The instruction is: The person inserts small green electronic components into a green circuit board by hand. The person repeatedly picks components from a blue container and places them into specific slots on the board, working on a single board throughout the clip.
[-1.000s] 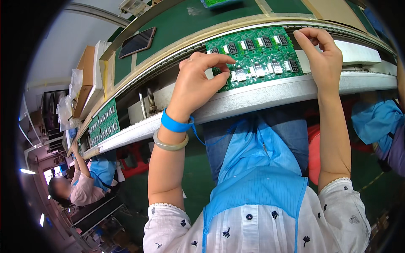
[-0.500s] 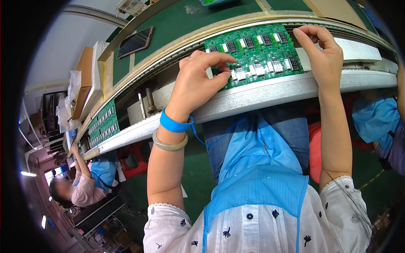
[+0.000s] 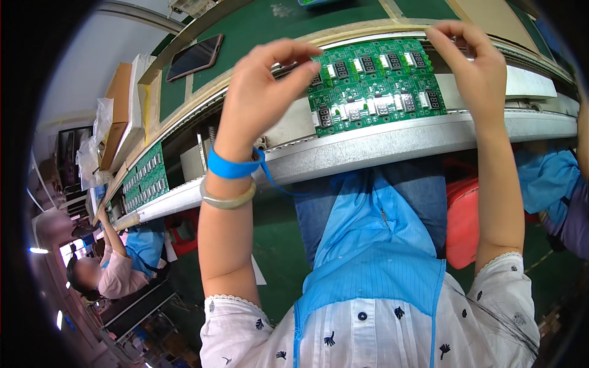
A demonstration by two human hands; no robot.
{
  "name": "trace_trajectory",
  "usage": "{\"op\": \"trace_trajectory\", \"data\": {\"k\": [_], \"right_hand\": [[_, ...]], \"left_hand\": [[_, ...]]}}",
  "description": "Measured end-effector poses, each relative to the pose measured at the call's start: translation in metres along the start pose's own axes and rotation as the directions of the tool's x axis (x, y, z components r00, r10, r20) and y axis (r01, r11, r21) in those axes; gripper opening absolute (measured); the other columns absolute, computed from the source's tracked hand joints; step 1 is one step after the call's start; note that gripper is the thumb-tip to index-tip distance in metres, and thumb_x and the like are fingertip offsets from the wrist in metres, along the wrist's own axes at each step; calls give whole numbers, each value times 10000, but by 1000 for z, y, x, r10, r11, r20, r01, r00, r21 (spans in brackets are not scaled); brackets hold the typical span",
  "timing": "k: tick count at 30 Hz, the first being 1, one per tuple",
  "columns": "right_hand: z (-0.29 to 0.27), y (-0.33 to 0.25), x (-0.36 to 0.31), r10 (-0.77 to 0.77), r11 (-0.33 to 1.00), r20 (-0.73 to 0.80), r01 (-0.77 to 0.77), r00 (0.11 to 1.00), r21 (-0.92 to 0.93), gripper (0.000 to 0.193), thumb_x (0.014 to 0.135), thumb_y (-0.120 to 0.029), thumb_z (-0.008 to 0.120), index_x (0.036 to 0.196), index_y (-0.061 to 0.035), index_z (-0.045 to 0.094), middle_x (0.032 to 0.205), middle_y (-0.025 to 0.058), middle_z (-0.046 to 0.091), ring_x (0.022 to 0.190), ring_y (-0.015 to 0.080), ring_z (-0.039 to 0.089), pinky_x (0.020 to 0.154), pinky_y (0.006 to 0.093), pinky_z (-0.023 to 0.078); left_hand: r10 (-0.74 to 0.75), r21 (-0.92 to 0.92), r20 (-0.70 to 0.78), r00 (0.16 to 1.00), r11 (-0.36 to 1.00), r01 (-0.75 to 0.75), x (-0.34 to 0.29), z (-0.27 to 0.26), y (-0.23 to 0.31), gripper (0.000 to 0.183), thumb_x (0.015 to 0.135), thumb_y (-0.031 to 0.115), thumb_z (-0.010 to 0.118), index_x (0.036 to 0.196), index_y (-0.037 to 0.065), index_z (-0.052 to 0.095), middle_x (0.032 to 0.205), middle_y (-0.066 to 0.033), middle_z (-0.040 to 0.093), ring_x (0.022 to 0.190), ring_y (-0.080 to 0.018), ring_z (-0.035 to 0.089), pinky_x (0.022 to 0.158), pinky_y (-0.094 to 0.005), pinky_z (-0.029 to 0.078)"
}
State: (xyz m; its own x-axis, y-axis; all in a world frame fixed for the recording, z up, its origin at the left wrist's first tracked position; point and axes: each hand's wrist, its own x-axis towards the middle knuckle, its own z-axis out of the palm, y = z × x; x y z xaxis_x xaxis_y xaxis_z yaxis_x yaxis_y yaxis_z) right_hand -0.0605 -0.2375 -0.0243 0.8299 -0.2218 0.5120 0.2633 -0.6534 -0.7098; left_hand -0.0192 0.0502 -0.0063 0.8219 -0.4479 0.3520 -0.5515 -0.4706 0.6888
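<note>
A green circuit board panel (image 3: 377, 86) lies on the metal conveyor rail (image 3: 392, 132) in front of me. Two rows of black digit displays and white parts cover it. My left hand (image 3: 261, 92) hovers at the panel's upper left, thumb and index finger curved with a small gap between the tips; nothing shows in them. A blue wrist strap (image 3: 233, 164) with a cord and a pale bangle (image 3: 227, 197) circle that wrist. By the panel's far right corner is my right hand (image 3: 475, 67), its thumb and index tips drawn together. Whatever they may pinch is hidden.
Farther left along the rail lies another green panel (image 3: 146, 178), with a co-worker (image 3: 116, 270) reaching toward it. A phone (image 3: 195, 57) rests on the green bench behind. Cardboard and white boxes (image 3: 119, 110) stand at the left. A red stool (image 3: 461, 224) is below the rail.
My left hand has moved up and left, off the panel's middle to its upper left, and its finger gap has narrowed. My right hand has risen slightly. The panel appears slightly farther right.
</note>
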Motion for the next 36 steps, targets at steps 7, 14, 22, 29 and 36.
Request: {"op": "trace_trajectory", "data": {"k": [7,14,22,29,36], "right_hand": [[46,-48,98,-252,963,349,270,903,-2,168,802,-138,655,892,-24,738,848,184,707,801,323,695,728,413,536],[114,-30,147,-290,598,590,624,753,-503,141,775,-133,639,833,-76,754,851,199,706,832,333,698,753,432,546],[123,-16,149,-305,648,465,539,831,-538,112,769,-142,650,779,-86,746,834,174,711,847,332,699,748,444,542],[122,-13,149,-370,695,358,511,857,-506,120,754,-212,708,750,-97,742,786,167,699,813,340,690,716,470,526],[107,-6,149,-295,885,283,372,913,-279,136,773,-214,710,775,-83,745,772,171,693,798,342,683,706,445,522]], "left_hand": [[-7,474,-46,999,880,28,91,-2,-12,224,864,184,690,1019,29,737,884,-86,716,823,-144,647,768,-304,502],[11,768,7,1000,640,-12,145,25,-37,167,811,231,638,876,148,766,910,-153,718,920,-358,662,810,-514,433],[106,680,-98,990,733,-12,139,29,-28,118,773,198,678,823,135,763,853,-150,713,890,-326,669,791,-490,441],[262,616,-132,956,777,-127,149,24,-46,165,788,207,703,805,47,740,753,-183,681,727,-373,655,700,-463,518],[130,381,-222,966,924,-37,142,22,-22,200,830,207,715,818,8,726,695,-158,666,660,-258,652,634,-368,502]]}}
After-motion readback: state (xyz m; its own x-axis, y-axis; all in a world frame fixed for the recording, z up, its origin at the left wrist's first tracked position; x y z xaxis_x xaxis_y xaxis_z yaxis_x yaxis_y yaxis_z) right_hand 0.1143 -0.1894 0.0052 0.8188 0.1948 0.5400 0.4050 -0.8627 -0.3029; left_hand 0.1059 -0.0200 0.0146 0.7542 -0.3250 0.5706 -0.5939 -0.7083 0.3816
